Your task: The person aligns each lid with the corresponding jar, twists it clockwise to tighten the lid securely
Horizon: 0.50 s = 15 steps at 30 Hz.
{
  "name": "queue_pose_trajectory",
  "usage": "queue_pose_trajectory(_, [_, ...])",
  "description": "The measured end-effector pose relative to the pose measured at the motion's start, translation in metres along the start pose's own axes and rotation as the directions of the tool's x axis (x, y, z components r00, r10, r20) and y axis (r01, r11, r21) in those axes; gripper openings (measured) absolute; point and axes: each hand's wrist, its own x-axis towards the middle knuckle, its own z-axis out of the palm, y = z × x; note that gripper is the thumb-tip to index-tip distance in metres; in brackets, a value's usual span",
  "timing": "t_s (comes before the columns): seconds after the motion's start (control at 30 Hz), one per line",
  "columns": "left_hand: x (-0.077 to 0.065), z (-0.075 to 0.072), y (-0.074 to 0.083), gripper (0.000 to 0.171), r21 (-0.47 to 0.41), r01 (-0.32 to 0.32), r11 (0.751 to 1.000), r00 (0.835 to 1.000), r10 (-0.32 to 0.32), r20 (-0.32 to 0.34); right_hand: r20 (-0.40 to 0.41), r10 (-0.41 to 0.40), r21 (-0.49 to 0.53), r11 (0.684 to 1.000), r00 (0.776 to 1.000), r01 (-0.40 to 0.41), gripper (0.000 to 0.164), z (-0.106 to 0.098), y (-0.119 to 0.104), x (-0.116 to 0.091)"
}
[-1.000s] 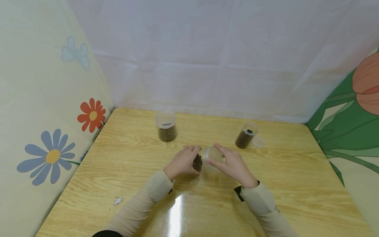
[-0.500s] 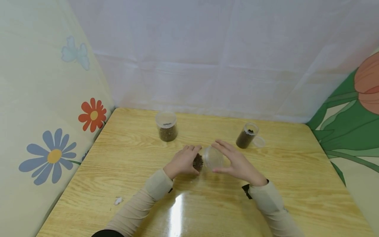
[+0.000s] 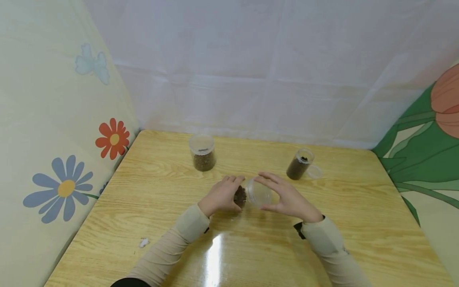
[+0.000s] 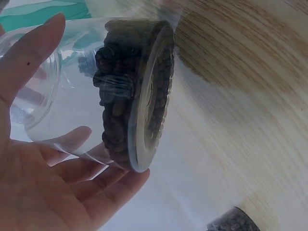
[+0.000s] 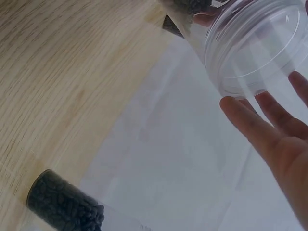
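Observation:
My left hand [image 3: 222, 195] holds a clear plastic jar [image 4: 79, 91] lying on its side above the table. Dark brown beans [image 4: 120, 86] are heaped at its base end, with clear space towards the other end. The jar's clear, ridged round end [image 5: 260, 48] faces my right hand [image 3: 287, 199]; I cannot tell whether this is a lid or a bare mouth. Around that end, my right fingers and thumb are spread wide. In the right wrist view a right fingertip [image 5: 228, 102] is at the rim, and the fingers are fairly straight.
A wide clear jar [image 3: 202, 153], partly filled with dark bits, stands at the back left. A narrower jar [image 3: 299, 165] of dark beans stands at the back right, beside a small clear lid [image 3: 314, 172]. White cloth [image 3: 229, 79] hangs behind the wooden table [image 3: 161, 183].
My right hand has loosened from the jar's end and shifted slightly right, its fingers spreading. Just now they have drawn slightly nearer the rim. My left hand and the jar have hardly moved.

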Motion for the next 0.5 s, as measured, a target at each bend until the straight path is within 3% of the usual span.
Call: queue_pose_trajectory(0.5, [-0.0004, 0.0000, 0.0012, 0.097, 0.015, -0.013, 1.000, 1.000, 0.013, -0.002, -0.005, 0.159, 0.031, 0.987, 0.987, -0.158, 0.073, 0.0032, -0.0067, 0.0018])
